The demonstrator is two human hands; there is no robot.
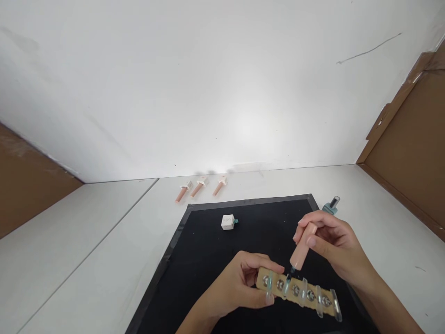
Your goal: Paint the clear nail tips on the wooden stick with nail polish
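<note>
My left hand (248, 283) grips the left end of a tan strip (297, 291) that carries several clear nail tips on it. The leftmost tip (270, 284) has a green tint. In my right hand (333, 241) is a pink-capped polish brush (301, 250), pinched between thumb and fingers and pointing down. Its dark bristles touch or hover just over the second nail tip (287, 285), which looks partly green. A white square bottle (228, 222) with a green-stained neck lies on the black mat, beyond my hands.
Three pink-capped bottles (197, 189) lie behind the black mat (205, 250). A teal bottle (329, 208) with a silver-dark cap is by the mat's back right corner. Brown cardboard (410, 139) stands at the right, more at the left; a white wall rises behind.
</note>
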